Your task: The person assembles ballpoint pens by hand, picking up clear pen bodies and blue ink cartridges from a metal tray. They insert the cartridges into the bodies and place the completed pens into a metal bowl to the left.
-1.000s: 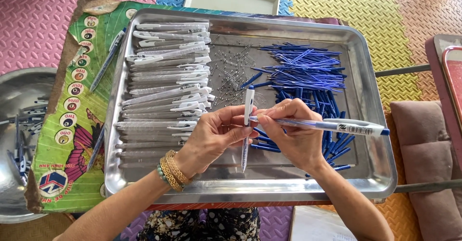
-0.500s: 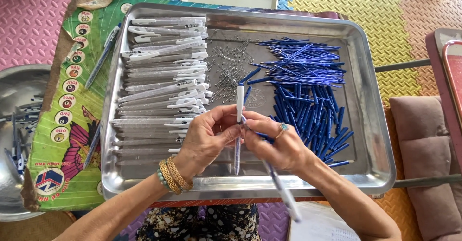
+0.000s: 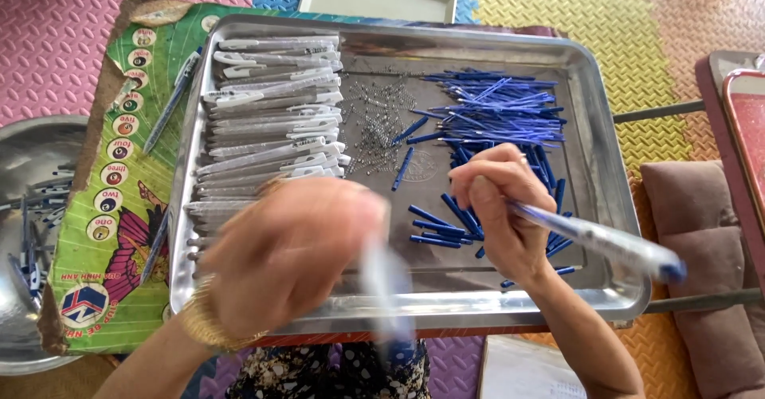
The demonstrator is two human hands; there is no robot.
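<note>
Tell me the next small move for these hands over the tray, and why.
Probably bring the right hand back toward the left hand. The right hand holds a clear pen with a blue tip pointing out past the steel tray rim, while the left hand, blurred, seems to hold a pale pen part near the front edge. The two pieces are apart, so closing that gap looks likeliest.

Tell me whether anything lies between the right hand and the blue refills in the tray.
Nothing visible does. The right hand, holding a pen, hovers directly over the blue refills in the tray; the blurred left hand is off to the side.
</note>
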